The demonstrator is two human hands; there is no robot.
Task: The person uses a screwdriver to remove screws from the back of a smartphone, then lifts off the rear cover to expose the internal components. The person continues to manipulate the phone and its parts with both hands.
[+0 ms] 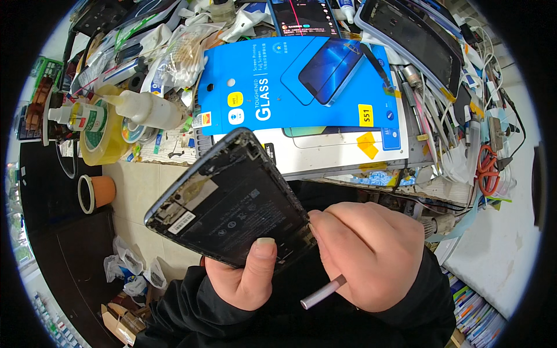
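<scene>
My left hand (pixel 246 284) grips an opened phone (pixel 232 214) by its lower edge, thumb pressed on the inner side. The phone is tilted, its back cover off, with a dark battery and a small white label showing. Dark, ragged residue runs along its frame. In my right hand (pixel 377 255) is a slim tool with a round metal handle (pixel 322 294); the handle's end juts out below the fingers. Those fingers are pinched together at the phone's right lower corner. The tool's tip is hidden by them, so its kind cannot be made out.
Beyond the phone, a blue screen protector package (pixel 243 75) lies on the cluttered bench. White dropper bottle (pixel 151 110) and tape roll (pixel 93 148) stand left. A lit phone (pixel 304 17) is at the back; red-handled scissors (pixel 486 171) and several thin tools lie right.
</scene>
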